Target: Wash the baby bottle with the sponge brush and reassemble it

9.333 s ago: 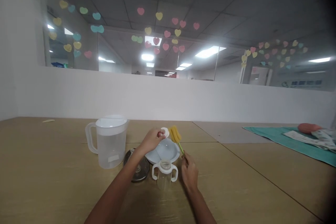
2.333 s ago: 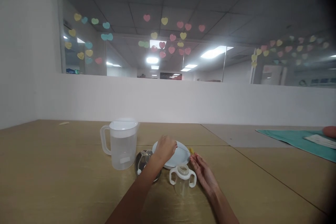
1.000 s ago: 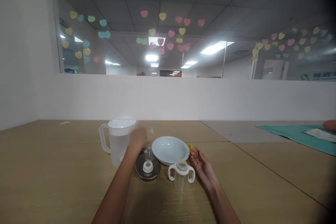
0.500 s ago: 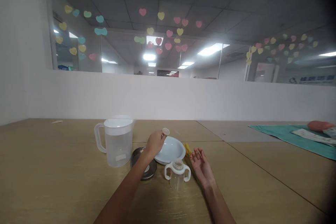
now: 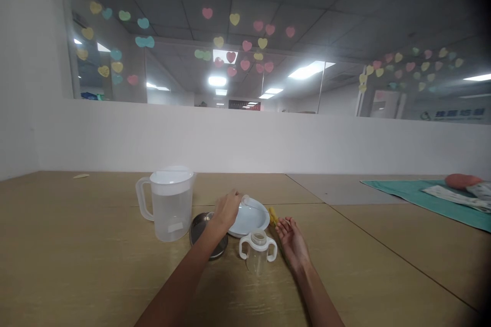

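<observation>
My left hand (image 5: 227, 209) pinches a small clear round piece (image 5: 245, 200) over the left part of a pale blue bowl (image 5: 249, 218). Palm up, my right hand (image 5: 291, 237) rests with fingers spread to the right of the bowl, holding nothing. A yellow item (image 5: 273, 216) lies by its fingertips. Between my forearms stands a clear bottle (image 5: 258, 253) with two white handles and an open neck. My left forearm partly covers a round dark metal dish (image 5: 209, 235).
A translucent pitcher (image 5: 172, 207) with a white rim stands left of the dish. On the far right, a teal cloth (image 5: 418, 196) carries a reddish item (image 5: 462, 181) and patterned fabric. A white wall (image 5: 230, 140) rises behind the table.
My left hand has tilted and lowered the clear round piece slightly toward the bowl. My right hand is almost unmoved. The whole view has shifted slightly.
</observation>
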`<state>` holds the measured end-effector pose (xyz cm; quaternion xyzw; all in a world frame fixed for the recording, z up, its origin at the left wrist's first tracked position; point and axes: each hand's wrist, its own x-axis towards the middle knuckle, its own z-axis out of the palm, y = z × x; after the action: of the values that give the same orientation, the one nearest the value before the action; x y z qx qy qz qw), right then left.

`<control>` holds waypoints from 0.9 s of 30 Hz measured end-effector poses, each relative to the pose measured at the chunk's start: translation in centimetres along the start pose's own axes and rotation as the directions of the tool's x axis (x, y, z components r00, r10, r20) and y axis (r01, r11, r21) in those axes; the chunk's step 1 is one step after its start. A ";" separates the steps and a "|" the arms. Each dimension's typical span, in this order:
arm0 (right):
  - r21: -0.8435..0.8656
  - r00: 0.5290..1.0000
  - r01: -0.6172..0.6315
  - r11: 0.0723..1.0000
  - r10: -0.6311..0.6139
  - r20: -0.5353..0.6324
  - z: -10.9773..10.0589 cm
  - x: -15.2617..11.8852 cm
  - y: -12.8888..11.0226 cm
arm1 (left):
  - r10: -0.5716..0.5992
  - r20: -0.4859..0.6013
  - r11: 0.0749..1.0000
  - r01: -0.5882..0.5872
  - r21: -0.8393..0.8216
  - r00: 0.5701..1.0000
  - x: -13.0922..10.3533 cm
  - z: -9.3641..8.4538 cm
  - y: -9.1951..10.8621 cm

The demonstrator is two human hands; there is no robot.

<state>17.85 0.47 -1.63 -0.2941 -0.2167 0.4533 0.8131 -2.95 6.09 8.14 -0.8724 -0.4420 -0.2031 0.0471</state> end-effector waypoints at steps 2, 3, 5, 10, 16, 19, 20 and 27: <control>0.006 1.000 0.006 1.000 -0.006 0.000 -0.1 0.1 -0.1 | -0.008 0.008 1.000 0.008 0.009 1.000 0.0 -0.1 0.0; 0.012 1.000 0.009 1.000 -0.009 -0.001 -0.2 0.2 -0.1 | -0.009 0.012 1.000 0.009 0.007 1.000 0.0 -0.1 0.0; 0.025 1.000 0.010 1.000 -0.010 -0.003 -0.3 0.3 -0.1 | -0.003 0.016 1.000 0.003 -0.007 1.000 0.1 0.1 -0.1; 0.028 0.999 0.022 0.999 -0.021 -0.041 -0.3 0.4 0.1 | 0.027 0.009 0.999 -0.026 -0.025 1.000 0.1 0.8 -0.3; 0.022 0.995 0.044 0.999 -0.042 -0.092 -0.6 0.6 0.2 | 0.051 0.009 0.998 -0.050 -0.041 0.999 -0.1 0.5 -0.2; -0.007 0.996 0.056 0.998 -0.057 -0.072 -0.8 0.7 0.3 | 0.052 0.005 0.998 -0.052 -0.041 0.999 -0.1 0.5 -0.1; -0.016 0.996 0.060 0.998 -0.061 -0.067 -0.8 0.8 0.3 | 0.054 0.010 0.998 -0.054 -0.038 0.998 -0.1 0.6 0.0; -0.036 0.993 0.085 0.996 -0.087 -0.085 -0.8 0.7 0.4 | 0.154 -0.001 0.988 -0.154 0.020 0.988 0.0 1.2 0.3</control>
<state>18.47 1.02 -2.40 -0.3171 -0.2013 0.4011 0.8355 -2.38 6.23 7.03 -0.9032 -0.3752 -0.1954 0.0720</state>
